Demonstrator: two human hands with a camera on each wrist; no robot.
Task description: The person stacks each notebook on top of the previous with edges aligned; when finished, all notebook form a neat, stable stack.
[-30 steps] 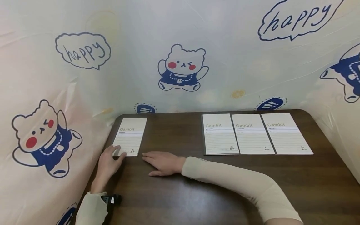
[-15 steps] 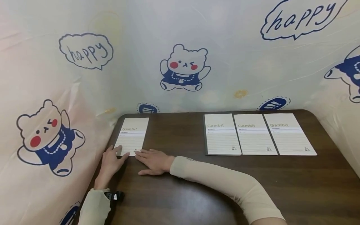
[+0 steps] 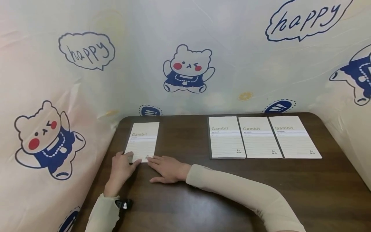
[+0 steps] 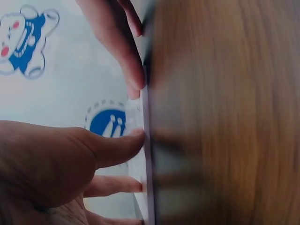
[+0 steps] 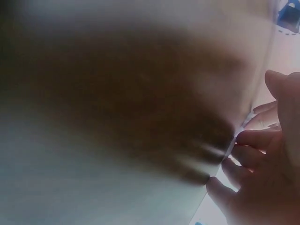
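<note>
A white notebook (image 3: 146, 143) with "Gambit" on its cover lies flat on the left part of the dark wooden table. My left hand (image 3: 121, 169) touches its lower left side, with the thumb near the bottom edge and the fingertips on the cover, as the left wrist view also shows along the notebook's thin edge (image 4: 146, 112). My right hand (image 3: 170, 169) lies palm down to the right, its outstretched fingertips at the notebook's lower right corner. In the right wrist view the right hand's fingers (image 5: 251, 157) meet the surface; much there is blurred.
Three matching notebooks (image 3: 227, 141) lie side by side at the back right; the leftmost looks thicker at its bottom edge. The brown tabletop (image 3: 185, 206) has rounded far corners. A pale sheet (image 3: 139, 64) printed with bears hangs behind and beside the table.
The single notebook has shifted right along the table, the left hand moving with it. The right hand has come closer, its fingertips now at the notebook's lower right corner.
</note>
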